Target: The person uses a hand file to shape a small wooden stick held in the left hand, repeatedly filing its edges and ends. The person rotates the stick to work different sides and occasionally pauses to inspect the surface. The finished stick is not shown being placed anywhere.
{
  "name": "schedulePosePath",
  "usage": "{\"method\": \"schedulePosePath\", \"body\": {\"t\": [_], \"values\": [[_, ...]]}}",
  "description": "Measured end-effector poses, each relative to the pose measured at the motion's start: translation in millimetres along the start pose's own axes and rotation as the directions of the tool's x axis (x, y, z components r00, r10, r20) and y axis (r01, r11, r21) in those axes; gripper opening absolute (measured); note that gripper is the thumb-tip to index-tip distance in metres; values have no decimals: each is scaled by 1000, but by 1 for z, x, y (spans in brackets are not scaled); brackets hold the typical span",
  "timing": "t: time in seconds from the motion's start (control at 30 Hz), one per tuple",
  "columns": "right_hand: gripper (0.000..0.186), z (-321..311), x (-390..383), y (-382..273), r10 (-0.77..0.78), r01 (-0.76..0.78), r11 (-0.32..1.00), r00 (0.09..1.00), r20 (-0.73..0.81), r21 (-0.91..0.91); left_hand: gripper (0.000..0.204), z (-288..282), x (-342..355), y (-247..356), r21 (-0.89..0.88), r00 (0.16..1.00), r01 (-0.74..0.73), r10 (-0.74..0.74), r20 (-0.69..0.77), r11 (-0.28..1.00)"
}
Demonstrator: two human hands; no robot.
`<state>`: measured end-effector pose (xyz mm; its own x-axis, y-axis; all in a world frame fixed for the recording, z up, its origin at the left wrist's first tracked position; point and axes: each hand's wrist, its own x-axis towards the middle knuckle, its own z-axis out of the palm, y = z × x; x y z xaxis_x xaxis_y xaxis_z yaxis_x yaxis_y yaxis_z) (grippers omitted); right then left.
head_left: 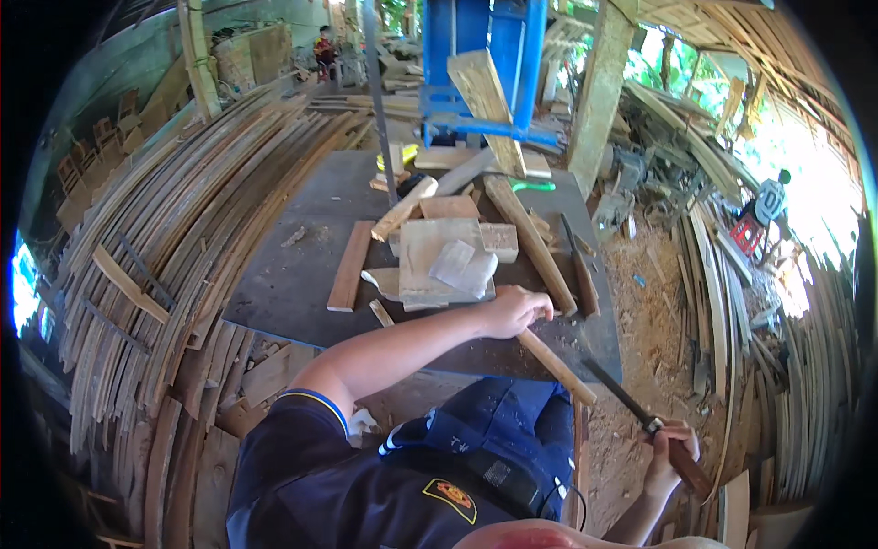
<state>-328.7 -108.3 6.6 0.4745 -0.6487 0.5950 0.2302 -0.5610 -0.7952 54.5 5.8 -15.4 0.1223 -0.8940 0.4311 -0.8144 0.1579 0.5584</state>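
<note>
My left hand is closed at the near edge of the dark table. It grips a wooden stick, which slants past the edge toward the lower right. Away from the table at the right, my right hand is wrapped round the brown wooden handle of a long dark-bladed tool. The blade points up and left toward the stick, apart from it; I cannot tell whether it is a knife or a file. Just beyond my left hand lies a wooden board with a pale, translucent-looking piece on top.
Several wood pieces lie about the table, among them a reddish strip and a long bar. A green-handled tool is farther back. Stacked planks line the left; a post stands behind. Another person is far right.
</note>
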Motion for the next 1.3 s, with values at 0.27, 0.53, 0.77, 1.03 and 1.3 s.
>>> {"method": "schedulePosePath", "body": {"t": [0.27,0.53,0.77,1.03,1.3], "values": [[22,25,0,3,-1,-6,996,997,80,88,26,1,0,7,-57,996,84,-83,27,995],[20,18,1,1,-52,21,976,989,138,217,32,-5,5,4,-6,995,59,-59,77,998],[20,26,2,1,-31,5,980,991,129,197,33,-8,5,4,-4,997,37,-37,64,999],[16,29,4,-2,-15,-8,991,985,171,134,33,-7,3,8,-24,997,44,-42,67,999],[19,10,6,-10,-22,-9,977,989,143,212,32,-3,5,1,20,999,-21,20,48,1000]]}}
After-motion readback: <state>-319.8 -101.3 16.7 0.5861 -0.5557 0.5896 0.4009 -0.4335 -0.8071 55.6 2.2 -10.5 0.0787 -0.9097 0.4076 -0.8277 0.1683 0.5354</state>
